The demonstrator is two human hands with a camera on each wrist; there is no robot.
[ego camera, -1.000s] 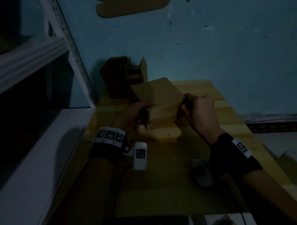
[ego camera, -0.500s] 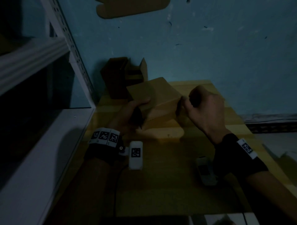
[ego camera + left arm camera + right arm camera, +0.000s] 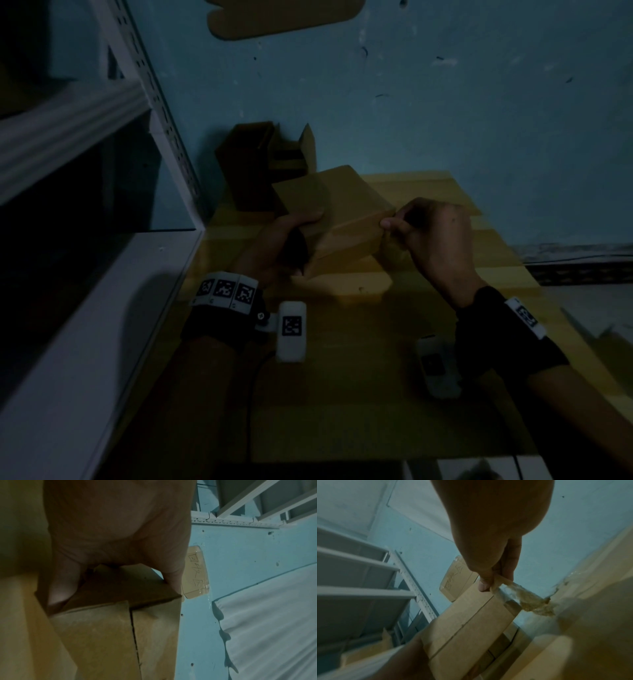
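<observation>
A small brown cardboard box is held tilted above the wooden table. My left hand grips its left end, thumb on the top face and fingers underneath. In the left wrist view the cardboard box shows a slit seam on its underside below my left hand. My right hand pinches a strip of clear tape at the box's right corner. The right wrist view shows that tape peeled away from the cardboard box, stretched from my right hand, with torn brown paper stuck to it.
A darker open cardboard box stands at the table's far left against the blue wall. A white metal shelf unit runs along the left. A cardboard label is taped to the wall above.
My right hand has pulled away from the box's right end, drawing tape off it. The box has dropped and tilted a little in my left hand.
</observation>
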